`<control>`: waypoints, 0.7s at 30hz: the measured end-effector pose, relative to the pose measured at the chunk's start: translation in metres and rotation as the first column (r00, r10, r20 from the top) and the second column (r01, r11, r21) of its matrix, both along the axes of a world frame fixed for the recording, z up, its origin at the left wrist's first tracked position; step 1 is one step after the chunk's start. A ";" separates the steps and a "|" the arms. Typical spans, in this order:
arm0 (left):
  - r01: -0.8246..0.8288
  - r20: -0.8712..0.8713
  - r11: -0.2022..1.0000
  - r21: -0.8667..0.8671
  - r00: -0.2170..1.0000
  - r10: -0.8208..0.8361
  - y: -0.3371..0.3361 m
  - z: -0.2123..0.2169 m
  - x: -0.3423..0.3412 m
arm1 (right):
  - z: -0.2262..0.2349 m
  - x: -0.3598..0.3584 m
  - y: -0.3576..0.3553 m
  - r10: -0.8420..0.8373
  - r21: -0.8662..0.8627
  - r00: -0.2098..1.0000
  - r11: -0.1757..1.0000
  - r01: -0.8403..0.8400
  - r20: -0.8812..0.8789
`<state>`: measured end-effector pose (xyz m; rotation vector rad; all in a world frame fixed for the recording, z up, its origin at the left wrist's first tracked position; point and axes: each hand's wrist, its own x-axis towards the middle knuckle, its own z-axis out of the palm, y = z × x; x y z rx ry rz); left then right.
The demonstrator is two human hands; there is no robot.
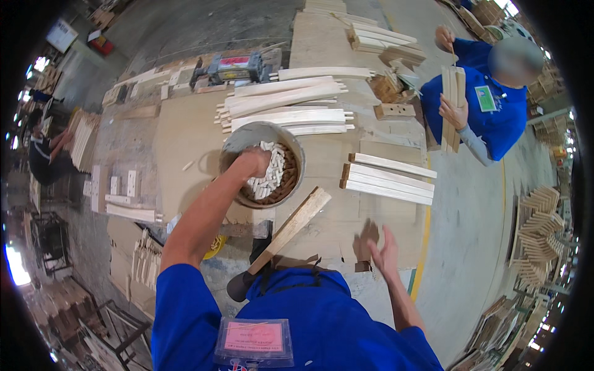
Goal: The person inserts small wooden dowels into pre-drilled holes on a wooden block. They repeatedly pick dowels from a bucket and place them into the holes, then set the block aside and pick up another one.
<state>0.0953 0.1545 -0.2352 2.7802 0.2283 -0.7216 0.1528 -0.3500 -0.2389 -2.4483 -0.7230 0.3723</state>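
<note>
My left hand [253,163] reaches down into a grey bucket [301,166], its fingers out of sight among short wooden dowels [268,179]. Pale dowels lie at the top of the heap, with browner ones along the right and bottom. To the right, beyond the table's near edge, my right hand [386,253] hangs with fingers apart and nothing in it. A flat wooden bar [294,227] slants from the tabletop toward my waist between the two hands. Beyond my right hand, several pale wooden slats [390,179] lie side by side.
Tenoned slats [284,99] are piled behind the bucket, near a clamp-like machine [235,67]. A wooden block with holes [394,111] sits at the far right. Across the table, a co-worker [482,99] in blue holds slats upright. Another person [46,145] works at far left.
</note>
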 end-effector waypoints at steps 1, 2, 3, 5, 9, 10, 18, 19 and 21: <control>-0.018 -0.034 0.999 -0.039 0.999 0.016 -0.003 -0.004 -0.002 | 0.006 0.026 0.031 -0.002 0.012 0.999 1.000 0.001 0.038; -0.031 -0.060 0.999 -0.035 0.998 0.029 -0.011 -0.007 -0.005 | 0.007 0.045 0.057 0.039 0.020 0.991 0.999 -0.042 0.131; -0.048 -0.083 0.998 -0.028 0.996 0.045 -0.021 -0.009 -0.009 | 0.008 0.062 0.075 0.082 0.023 0.971 0.996 -0.089 0.225; -0.021 -0.040 0.997 -0.069 0.999 0.018 -0.022 -0.008 -0.017 | -0.008 0.081 0.093 0.239 -0.198 0.897 0.964 -0.175 0.372; 0.054 0.191 0.969 -0.241 0.982 -0.007 -0.002 0.014 -0.039 | -0.025 0.102 0.117 0.303 -0.267 0.838 0.943 -0.196 0.453; 0.063 0.237 0.958 -0.281 0.972 0.005 0.000 0.024 -0.043 | -0.024 0.106 0.118 0.341 -0.281 0.840 0.930 -0.236 0.421; -0.336 -0.267 0.004 -0.942 0.755 0.599 -0.034 0.103 -0.069 | 0.051 0.086 0.101 0.233 0.070 0.954 0.966 -0.250 0.192; -0.304 -0.248 -0.030 -0.952 0.714 0.655 -0.042 0.111 -0.077 | 0.072 0.077 0.104 0.205 0.164 0.969 0.960 -0.226 0.138; -0.232 -0.214 -0.079 -0.969 0.641 0.737 -0.057 0.131 -0.086 | 0.129 0.054 0.108 0.254 0.347 0.967 0.906 -0.241 0.006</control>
